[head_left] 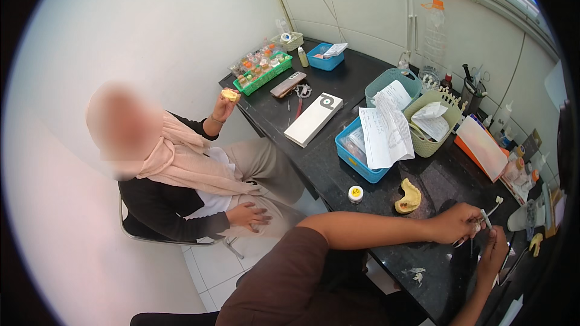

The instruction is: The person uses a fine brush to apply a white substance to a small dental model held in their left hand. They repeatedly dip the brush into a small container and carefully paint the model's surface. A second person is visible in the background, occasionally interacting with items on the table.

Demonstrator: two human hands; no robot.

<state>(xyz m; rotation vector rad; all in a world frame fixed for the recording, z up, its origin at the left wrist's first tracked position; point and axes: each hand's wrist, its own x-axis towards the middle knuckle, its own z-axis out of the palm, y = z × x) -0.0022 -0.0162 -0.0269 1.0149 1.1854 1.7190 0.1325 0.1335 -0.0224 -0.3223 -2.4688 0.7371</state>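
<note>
Over the right part of the black table, my left hand (456, 223) is closed around something small and whitish that its fingers mostly hide. A metal loop (460, 242) shows just below those fingers. Close beside it, my right hand (495, 249) pinches a slender white stick (486, 220), whose upper end reaches up to the left fingers. A thin piece with a white tip (499, 200) sticks out just beyond both hands. Left of my hands lies a yellow dental cast (409, 198), horseshoe-shaped. A small white jar (356, 194) with a yellow label stands near it.
A seated person (181, 169) at the left holds a yellow dental cast (230, 95). A blue basket (362, 166) with papers, a green basket (435, 127) and a white box (314, 119) occupy the table (386, 238). Whitish scraps (417, 274) lie near the front edge.
</note>
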